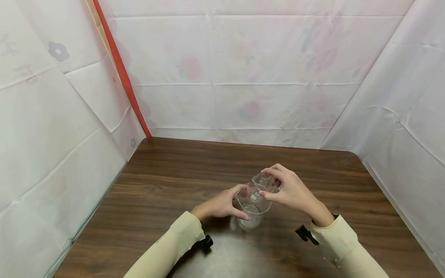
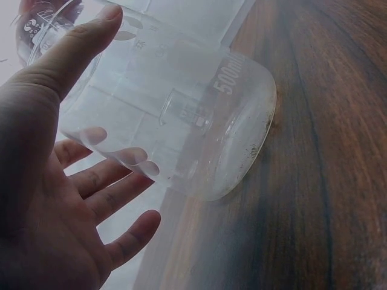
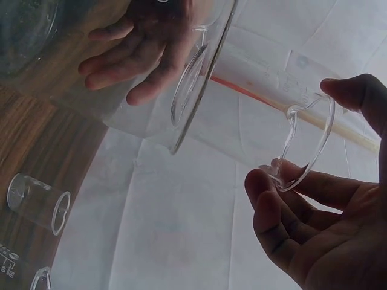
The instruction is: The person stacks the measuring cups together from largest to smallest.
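A large clear glass beaker [image 1: 253, 219], marked 500 ml in the left wrist view, stands on the table. My left hand [image 1: 222, 202] holds its left side, thumb in front and fingers round the far side. With thumb and fingertips, my right hand [image 1: 292, 189] grips a smaller clear beaker [image 1: 265, 181] near its rim. The smaller beaker is tilted toward the left at the mouth of the large one. Whether its lower end is inside the large beaker is hard to tell. No liquid shows in either.
Another small beaker [image 3: 39, 202] stands on the brown wood-grain table [image 1: 167, 173] in the right wrist view, with part of a further marked glass vessel [image 3: 41, 281] below it. White printed cloth [image 1: 243, 69] encloses the table's back and sides.
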Motion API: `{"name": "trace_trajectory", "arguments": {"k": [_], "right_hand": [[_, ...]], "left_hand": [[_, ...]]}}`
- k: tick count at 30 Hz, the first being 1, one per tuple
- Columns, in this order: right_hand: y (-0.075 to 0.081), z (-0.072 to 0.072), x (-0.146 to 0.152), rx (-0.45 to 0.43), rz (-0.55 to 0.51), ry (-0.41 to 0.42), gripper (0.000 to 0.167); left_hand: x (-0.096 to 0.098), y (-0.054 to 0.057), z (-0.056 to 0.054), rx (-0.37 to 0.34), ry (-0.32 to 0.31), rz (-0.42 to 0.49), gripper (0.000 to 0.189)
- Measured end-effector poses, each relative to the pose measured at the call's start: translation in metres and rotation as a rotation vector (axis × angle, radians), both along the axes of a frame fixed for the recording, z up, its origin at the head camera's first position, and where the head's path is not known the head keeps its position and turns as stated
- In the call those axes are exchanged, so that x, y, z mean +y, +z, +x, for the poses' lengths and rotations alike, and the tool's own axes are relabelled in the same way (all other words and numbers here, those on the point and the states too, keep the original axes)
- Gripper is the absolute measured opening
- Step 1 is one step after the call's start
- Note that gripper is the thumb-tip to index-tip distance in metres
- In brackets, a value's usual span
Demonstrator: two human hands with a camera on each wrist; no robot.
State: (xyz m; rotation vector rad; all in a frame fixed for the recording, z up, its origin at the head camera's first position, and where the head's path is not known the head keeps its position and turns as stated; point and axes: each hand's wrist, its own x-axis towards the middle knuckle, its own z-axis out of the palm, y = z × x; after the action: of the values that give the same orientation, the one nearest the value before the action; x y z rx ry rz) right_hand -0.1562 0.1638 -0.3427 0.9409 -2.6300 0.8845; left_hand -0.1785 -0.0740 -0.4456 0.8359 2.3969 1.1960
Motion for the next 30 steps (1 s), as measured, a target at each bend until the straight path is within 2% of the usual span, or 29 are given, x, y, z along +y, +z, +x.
{"name": "trace_trajectory", "arguments": {"k": [11,19,30], "right_hand": [[-0.0038,-0.001,-0.0041,-0.064,0.015,-0.013,0.045],[-0.0062,-0.0006,-0.0049,-0.06,0.041,0.004,0.044],[-0.0094,0.0028,-0.0077,-0.065,0.085,0.019,0.041]], "left_hand": [[-0.0002,-0.0013,-0.0012,-0.014,-0.003,-0.013,0.09],[-0.0002,-0.0011,-0.0023,-0.013,-0.025,-0.019,0.091],[0.0018,-0.0021,0.0002,-0.01,-0.015,-0.002,0.094]]}}
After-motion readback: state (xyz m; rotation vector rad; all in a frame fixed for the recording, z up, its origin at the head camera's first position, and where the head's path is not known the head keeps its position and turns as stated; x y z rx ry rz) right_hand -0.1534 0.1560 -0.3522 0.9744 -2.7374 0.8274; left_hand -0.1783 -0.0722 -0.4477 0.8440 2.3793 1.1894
